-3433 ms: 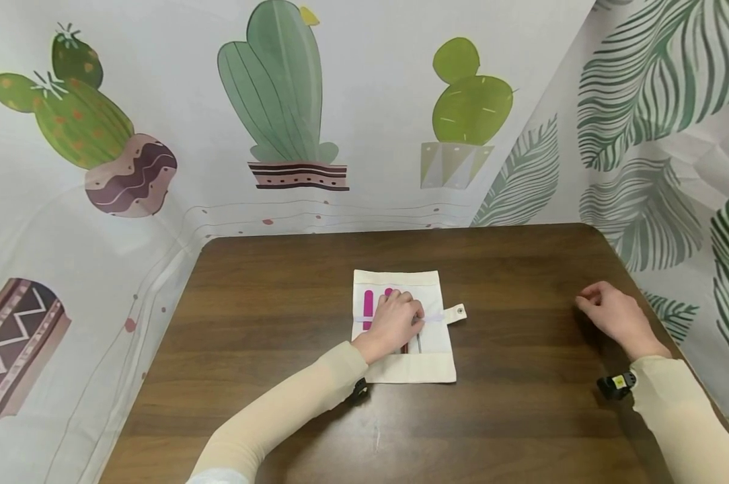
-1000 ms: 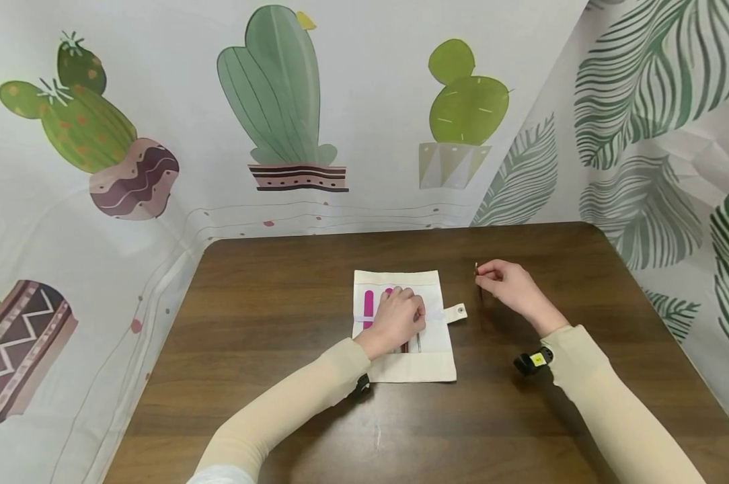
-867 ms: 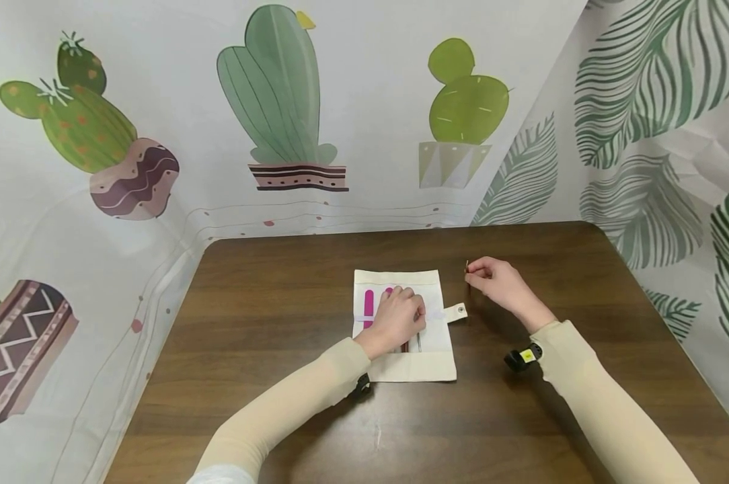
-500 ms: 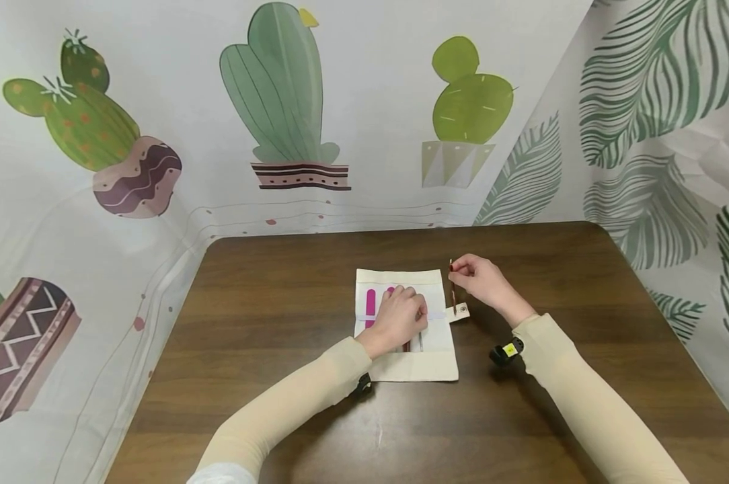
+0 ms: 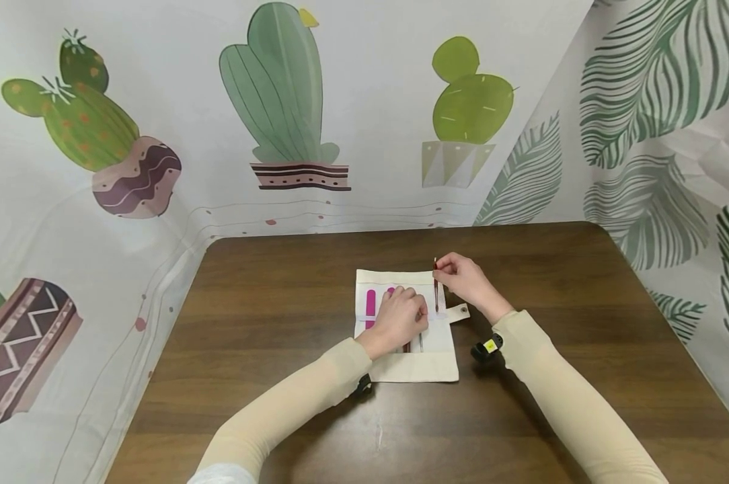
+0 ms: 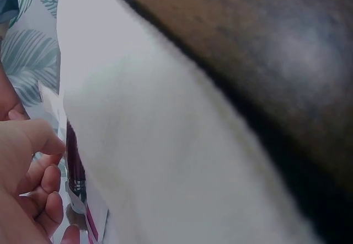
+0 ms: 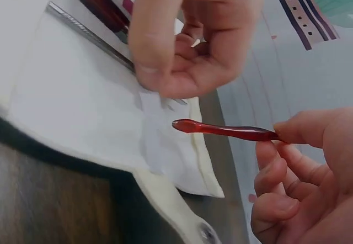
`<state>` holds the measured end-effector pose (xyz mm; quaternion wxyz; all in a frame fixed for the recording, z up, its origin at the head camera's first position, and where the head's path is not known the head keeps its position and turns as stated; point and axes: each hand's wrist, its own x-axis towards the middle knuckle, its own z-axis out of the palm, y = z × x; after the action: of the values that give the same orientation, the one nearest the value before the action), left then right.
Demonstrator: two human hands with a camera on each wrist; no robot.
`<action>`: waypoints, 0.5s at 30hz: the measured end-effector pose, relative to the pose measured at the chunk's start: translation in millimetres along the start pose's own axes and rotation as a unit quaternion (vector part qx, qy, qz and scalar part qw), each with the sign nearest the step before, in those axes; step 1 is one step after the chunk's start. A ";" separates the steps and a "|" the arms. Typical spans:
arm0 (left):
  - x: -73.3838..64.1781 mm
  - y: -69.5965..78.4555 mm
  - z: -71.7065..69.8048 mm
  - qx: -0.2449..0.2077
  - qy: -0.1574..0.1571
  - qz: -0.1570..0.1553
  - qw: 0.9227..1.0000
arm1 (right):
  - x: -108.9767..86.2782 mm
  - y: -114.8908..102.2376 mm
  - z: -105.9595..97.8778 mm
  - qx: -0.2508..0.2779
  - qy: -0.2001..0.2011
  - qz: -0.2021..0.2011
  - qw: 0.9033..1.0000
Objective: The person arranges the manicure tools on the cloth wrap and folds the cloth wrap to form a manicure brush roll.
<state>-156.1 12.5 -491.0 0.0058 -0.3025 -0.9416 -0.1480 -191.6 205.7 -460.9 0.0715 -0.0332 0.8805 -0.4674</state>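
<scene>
A cream fabric tool roll [image 5: 413,368] lies unfolded on the table. My left hand [image 5: 397,316] rests over its middle, thumb and forefinger pinching the white elastic band [image 7: 160,144] that runs across it. To the right, my right hand [image 5: 469,279] pinches a slim, dark red tool [image 7: 226,131] by its upper part, in finger and thumb. The rounded red end points down over the roll's right part, close to the band. Held in the roll are a magenta strip [image 5: 370,306], a brush with a dark red handle [image 6: 73,153] and a thin metal tool [image 7: 88,34].
A snap tab [image 5: 459,312] sticks out from the roll's right edge. The brown wooden table [image 5: 267,289] surrounds the roll. Behind it hangs a cloth [image 5: 376,101] printed with cacti and leaves.
My right hand has come from the table's right side, with the red tool showing in its fingers from the second frame on, and has moved left over the roll. My left hand has stayed put.
</scene>
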 end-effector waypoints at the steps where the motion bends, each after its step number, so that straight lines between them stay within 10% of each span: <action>1: 0.0 -0.1 0.1 0.000 0.001 0.000 1.000 | 0.8 0.3 2.0 0.001 0.002 0.001 1.000; 15: -0.1 -2.2 2.5 0.004 0.007 0.000 1.000 | 4.9 7.1 21.2 -0.031 0.004 0.017 0.999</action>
<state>-157.1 11.5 -494.0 0.0140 -0.3014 -0.9421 -0.1465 -193.0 191.7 -479.0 0.0749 -0.0188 0.8954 -0.4385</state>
